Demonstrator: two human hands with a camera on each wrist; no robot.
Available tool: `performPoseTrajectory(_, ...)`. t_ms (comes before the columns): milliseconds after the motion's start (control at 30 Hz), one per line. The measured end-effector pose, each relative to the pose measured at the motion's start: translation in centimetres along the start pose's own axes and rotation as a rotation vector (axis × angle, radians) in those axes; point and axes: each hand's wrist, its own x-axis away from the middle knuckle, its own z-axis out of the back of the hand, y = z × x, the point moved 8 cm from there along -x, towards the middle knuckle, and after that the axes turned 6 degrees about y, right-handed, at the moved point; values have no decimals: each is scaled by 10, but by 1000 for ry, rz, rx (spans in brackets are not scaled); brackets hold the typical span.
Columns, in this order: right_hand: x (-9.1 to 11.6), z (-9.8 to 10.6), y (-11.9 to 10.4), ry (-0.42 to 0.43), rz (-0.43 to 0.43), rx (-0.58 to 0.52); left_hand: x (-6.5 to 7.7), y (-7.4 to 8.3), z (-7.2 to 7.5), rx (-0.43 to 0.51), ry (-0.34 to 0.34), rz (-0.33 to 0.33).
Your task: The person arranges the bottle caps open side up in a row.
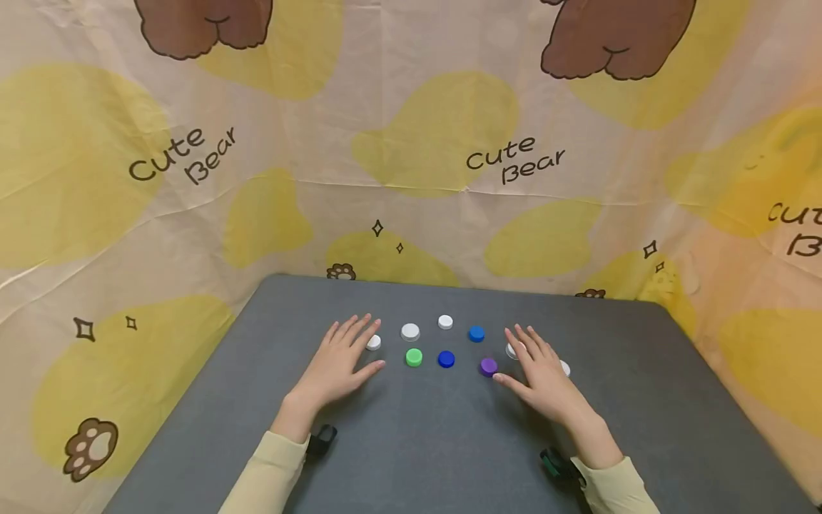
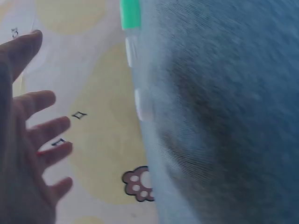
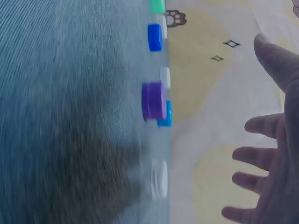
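Observation:
My left hand [image 1: 337,364] hovers over the left part of the table with its fingers spread, holding nothing. A white bottle cap [image 1: 374,343] shows just beyond its fingers, partly covered by them. On the right, my right hand [image 1: 542,375] is held above the table, fingers extended and apart. It overlaps a white cap [image 1: 511,351] and another white cap [image 1: 566,368] in the head view. The purple cap [image 1: 489,367] lies close to its thumb tip there. In the right wrist view, the fingers are apart from the purple cap [image 3: 154,101].
Between the hands lie a green cap [image 1: 414,358], a dark blue cap [image 1: 446,359], a lighter blue cap [image 1: 477,334] and two white caps, one larger [image 1: 409,331], one smaller [image 1: 445,322]. The grey table [image 1: 411,442] meets a patterned cloth [image 1: 411,235] behind. Each wrist wears a black strap.

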Motion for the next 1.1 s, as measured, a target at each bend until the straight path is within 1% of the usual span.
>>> performPoseTrajectory(100,-8,-6,-10,43,58,-24,2,-6,5,18,76,-37)
performPoseTrajectory(233,-20,-10,-28,140,164,-73,4,-14,12,71,163,-58)
performPoseTrajectory(333,-27,-12,-42,214,243,-110,5,-20,14,115,190,-56)
performPoseTrajectory(433,-32,-17,-55,263,290,-136,6,-25,15,167,202,-47)
performPoseTrajectory(533,-39,-25,-66,294,311,-148,5,-30,14,224,204,-24)
performPoseTrajectory(700,-54,-39,-82,295,308,-200,3,-40,11,293,193,24)
performPoseTrajectory(933,-77,-60,-99,242,276,-271,-7,-50,0,327,131,69)
performPoseTrajectory(1100,-92,-76,-112,193,283,-295,-13,-57,-8,348,103,81)
